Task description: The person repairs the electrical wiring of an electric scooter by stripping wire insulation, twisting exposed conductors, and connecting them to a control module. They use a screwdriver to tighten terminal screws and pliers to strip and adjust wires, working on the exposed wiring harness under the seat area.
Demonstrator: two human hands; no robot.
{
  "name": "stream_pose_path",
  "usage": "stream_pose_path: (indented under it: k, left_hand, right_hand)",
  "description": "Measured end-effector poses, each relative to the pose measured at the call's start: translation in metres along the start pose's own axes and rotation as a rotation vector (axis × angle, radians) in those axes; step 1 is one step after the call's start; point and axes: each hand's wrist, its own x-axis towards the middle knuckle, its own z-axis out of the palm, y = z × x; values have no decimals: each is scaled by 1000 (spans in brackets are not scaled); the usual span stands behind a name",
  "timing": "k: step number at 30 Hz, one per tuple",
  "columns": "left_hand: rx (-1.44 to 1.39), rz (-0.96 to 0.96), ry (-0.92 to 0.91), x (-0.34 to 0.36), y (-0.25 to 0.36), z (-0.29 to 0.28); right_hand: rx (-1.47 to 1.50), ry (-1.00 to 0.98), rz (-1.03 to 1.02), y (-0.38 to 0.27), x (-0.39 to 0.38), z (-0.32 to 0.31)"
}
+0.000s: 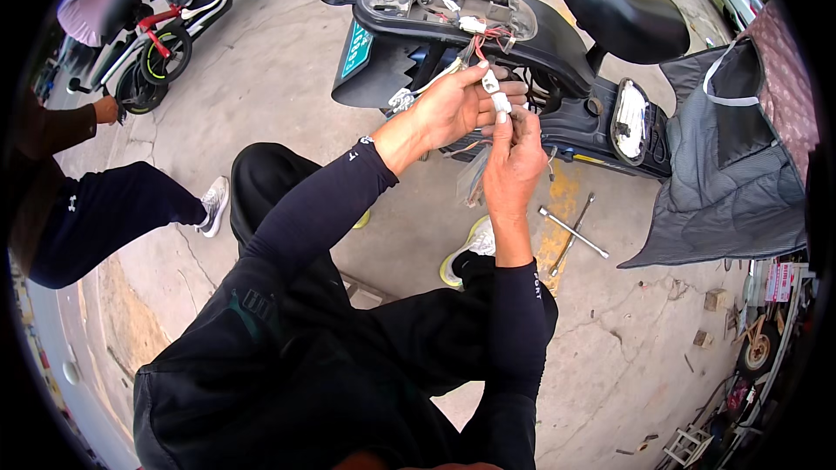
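Two white, blocky plastic connectors (500, 102) sit pinched between left hand (446, 110) and right hand (515, 158), near the black scooter (562, 59)'s edge.

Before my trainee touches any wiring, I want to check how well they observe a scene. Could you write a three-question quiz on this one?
1. What do the left hand and right hand hold between them?
2. True or false: the wiring bay of the scooter is fully covered.
3. Where does the cross-shaped wrench lie? A) on a raised seat; B) across a knee; C) on the concrete.

Key:
1. Small white connectors.
2. False; red wires show in the open bay.
3. C.
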Motion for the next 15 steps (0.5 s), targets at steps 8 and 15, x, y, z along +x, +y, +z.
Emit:
stream_pose_path:
  k: [8,15]
  left_hand:
    - [114,137,-46,-10,-9,8]
    - [181,201,18,-2,-14,2]
  right_hand:
    - [17,61,15,4,-3,3]
    - [28,74,73,6,1,1]
